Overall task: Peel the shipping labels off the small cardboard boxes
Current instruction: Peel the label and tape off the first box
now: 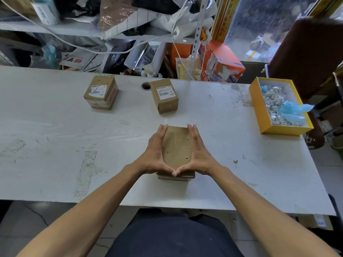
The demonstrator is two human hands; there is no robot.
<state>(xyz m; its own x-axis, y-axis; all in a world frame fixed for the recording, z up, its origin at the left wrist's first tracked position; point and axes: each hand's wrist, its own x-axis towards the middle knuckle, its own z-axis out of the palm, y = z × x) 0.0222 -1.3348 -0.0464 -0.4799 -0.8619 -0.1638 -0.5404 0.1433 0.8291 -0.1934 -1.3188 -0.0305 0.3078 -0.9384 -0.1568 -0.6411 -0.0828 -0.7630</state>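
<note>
White table (55, 127), scuffed and stained. Far left box (101, 92): cardboard, white label (98, 90) with a barcode on its top face, one corner lifting. Just right of it a round cable hole (146, 86), then a second box (164, 95), also labelled (164, 91) on top, well apart from the first.

Near the front edge, centre: a third box (177, 151), top face bare brown, no label to be seen on it. Left hand (157, 154) flat against its left side, fingers straight and together; right hand (198, 154) mirrored on the right side. Thumb tips meet at the near top edge. Both hands press the box rather than curl round it.

Far right: yellow tray (259, 112) holding crumpled paper scraps (274, 106) and a blue plastic bag (293, 110)
</note>
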